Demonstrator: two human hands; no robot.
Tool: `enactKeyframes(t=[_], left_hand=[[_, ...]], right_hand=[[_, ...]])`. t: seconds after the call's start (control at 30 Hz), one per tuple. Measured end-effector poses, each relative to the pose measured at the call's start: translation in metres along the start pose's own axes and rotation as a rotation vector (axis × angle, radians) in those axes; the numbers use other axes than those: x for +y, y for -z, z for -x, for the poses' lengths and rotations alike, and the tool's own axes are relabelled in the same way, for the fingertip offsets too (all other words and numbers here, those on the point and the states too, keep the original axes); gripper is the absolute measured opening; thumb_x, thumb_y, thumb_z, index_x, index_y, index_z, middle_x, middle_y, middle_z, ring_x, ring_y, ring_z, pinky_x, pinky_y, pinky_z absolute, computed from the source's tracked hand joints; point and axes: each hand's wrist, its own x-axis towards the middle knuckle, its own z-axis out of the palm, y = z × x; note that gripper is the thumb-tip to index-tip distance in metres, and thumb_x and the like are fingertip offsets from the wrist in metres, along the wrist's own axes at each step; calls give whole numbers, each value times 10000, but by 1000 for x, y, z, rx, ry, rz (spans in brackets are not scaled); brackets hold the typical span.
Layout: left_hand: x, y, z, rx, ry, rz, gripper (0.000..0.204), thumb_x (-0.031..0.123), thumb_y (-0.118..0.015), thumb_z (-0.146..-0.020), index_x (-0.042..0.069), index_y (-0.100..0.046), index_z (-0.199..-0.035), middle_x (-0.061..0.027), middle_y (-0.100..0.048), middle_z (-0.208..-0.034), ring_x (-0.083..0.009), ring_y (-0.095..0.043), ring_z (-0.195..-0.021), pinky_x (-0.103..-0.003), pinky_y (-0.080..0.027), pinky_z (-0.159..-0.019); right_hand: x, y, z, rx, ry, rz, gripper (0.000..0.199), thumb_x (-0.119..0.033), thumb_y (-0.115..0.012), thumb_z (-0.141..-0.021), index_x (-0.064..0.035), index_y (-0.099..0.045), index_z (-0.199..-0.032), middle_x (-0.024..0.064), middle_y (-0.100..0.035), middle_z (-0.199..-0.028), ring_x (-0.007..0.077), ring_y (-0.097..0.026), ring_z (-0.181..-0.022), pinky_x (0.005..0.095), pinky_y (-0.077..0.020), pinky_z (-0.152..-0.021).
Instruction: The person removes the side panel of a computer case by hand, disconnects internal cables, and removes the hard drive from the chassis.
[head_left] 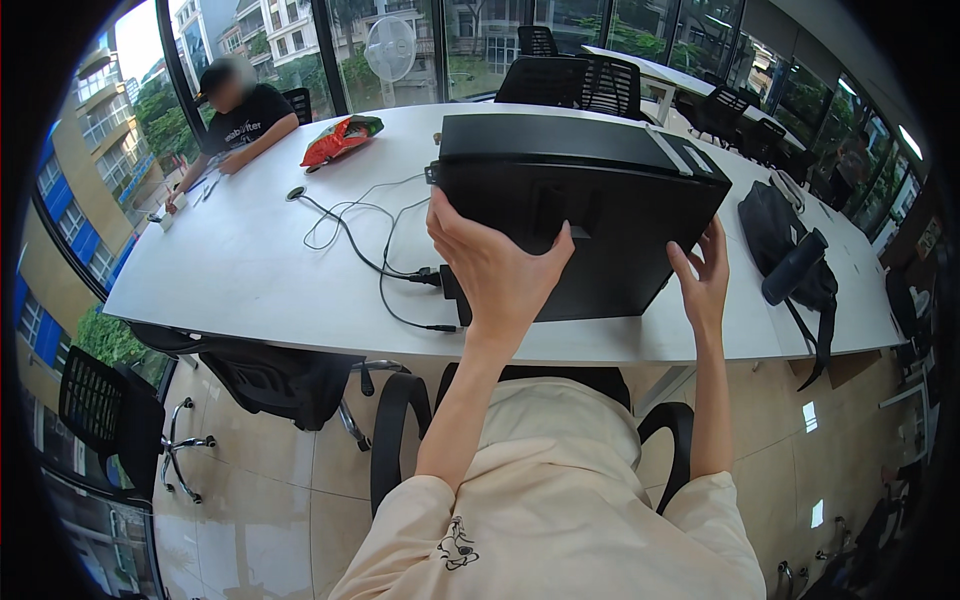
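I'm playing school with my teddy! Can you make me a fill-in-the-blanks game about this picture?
1. Both hands rest on a big ____ computer case.
2. The left hand lies flat on the case's near side, and the right hand touches its ____ edge.
3. Black cables run across the ____ table.
4. A red and green ____ lies farther back on the table.

Missing words: black; right; white; bag

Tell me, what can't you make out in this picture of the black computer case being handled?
Head view, all of it:
- Far side of the black computer case: turned away.
- Where the cables plug in: hidden behind the left hand.
- Right hand: its palm faces the case, so the contact is unseen.
- Contents of the black bag: closed.
- Seated person's face: blurred.
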Motion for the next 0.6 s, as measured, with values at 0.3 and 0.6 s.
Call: enactKeyframes(t=[0.3, 0.6], left_hand=[[-13, 27, 44, 44, -101, 253, 1278, 324, -941, -730, -128, -45, -1522, -319, -215, -1467, -442, -267, -1380, -543, -247, -1158], [-77, 98, 49, -407, -170, 737, 230, -48, -739, -732, 8, -666, -944, -121, -724, -915, -283, -694, -824, -332, -543, -763]], right_hand=[[-9, 13, 34, -33, 78, -30, 718, -173, -839, -857, 6, -507, -1468, 145, -600, -1319, 269, -571, -1301, 433, -466, -1118], [-15, 54, 74, -362, -353, -4, 183, -37, -698, -844, 19, -696, -1019, 78, -691, -971, 144, -620, -864, 281, -491, -810]])
